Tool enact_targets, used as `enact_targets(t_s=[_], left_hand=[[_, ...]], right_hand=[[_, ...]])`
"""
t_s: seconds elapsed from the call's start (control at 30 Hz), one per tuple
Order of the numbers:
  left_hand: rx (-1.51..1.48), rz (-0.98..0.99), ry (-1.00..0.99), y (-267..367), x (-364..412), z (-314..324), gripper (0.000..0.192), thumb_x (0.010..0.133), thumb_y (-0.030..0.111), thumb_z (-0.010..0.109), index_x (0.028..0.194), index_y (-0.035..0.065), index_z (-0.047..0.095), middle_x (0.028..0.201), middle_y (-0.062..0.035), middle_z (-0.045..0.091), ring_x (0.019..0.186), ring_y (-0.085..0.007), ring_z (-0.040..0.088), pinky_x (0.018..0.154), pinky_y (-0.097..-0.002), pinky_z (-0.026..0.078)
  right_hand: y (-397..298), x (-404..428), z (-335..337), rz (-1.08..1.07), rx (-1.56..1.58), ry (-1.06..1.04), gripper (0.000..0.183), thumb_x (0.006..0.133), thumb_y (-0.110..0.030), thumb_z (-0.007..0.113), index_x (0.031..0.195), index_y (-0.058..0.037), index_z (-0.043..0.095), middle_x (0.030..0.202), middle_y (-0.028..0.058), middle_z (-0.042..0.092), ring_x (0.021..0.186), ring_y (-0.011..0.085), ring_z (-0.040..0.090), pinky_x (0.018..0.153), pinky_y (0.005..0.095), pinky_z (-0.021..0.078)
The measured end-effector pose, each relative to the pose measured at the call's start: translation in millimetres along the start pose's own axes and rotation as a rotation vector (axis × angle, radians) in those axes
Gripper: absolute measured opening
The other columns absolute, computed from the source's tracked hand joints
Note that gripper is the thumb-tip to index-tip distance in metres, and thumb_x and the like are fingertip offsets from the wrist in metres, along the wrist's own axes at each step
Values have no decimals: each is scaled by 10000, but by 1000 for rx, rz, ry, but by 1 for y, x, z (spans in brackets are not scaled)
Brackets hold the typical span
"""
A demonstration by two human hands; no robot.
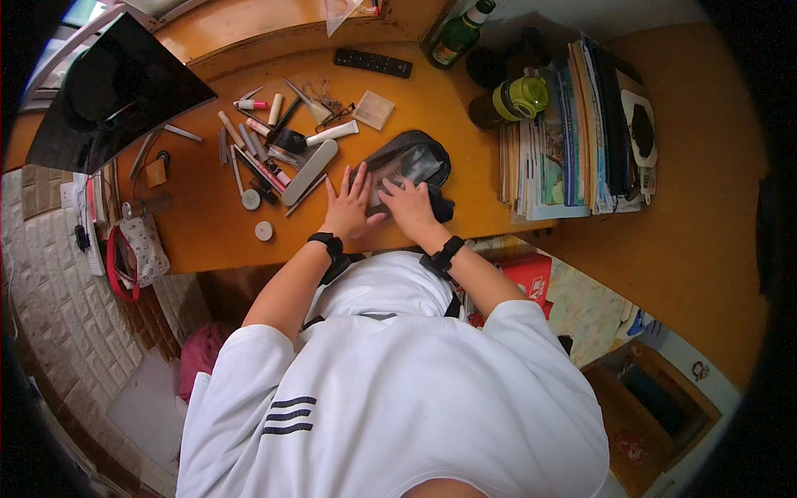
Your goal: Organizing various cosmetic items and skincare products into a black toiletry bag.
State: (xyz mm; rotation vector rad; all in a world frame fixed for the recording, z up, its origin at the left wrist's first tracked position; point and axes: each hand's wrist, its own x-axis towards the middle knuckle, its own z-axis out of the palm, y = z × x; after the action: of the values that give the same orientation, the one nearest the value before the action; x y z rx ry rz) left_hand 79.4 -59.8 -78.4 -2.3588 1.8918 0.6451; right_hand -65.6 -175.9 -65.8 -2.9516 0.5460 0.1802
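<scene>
A black zip pouch with a clear window [414,159] lies on the wooden desk before me. My left hand [350,208] is palm down with fingers spread, its fingertips at the pouch's left edge. Over the pouch's near part rests my right hand [408,208], fingers apart and slightly bent. Whether its fingertips pinch the material is hard to see. Left of the pouch lie a long grey case [310,173], a white squeeze tube [332,132], a makeup brush [314,107] and several pencils and slim cosmetic tubes. A square palette [373,110] sits beyond the pouch.
A monitor [118,93] stands at the left. A patterned pouch with red trim [143,249] sits at the desk's left edge. At the back are a remote control [372,63] and a green glass bottle [461,37]. Stacked books [560,149] and a green-lidded bottle [520,98] stand right.
</scene>
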Motion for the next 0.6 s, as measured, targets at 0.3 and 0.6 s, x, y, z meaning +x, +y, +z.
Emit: enact_targets(t_s=[0.3,0.6], left_hand=[[-36,-22,-85,2,6,-4,942,852,659,492,1534,84,189,1624,-57,8,1482,-352,10,1060,-738,46],[6,-13,-67,6,7,-5,946,857,680,466,1535,84,184,1622,-75,28,1474,-386,42,1048,-744,95]], right_hand=[[31,-1,-10,274,-176,-107,339,882,-181,532,1203,-191,638,1351,21,544,1032,272,561,848,483,420],[61,6,-17,298,-45,-9,350,882,-129,517,1222,-163,590,1298,17,546,1026,271,567,804,479,467]])
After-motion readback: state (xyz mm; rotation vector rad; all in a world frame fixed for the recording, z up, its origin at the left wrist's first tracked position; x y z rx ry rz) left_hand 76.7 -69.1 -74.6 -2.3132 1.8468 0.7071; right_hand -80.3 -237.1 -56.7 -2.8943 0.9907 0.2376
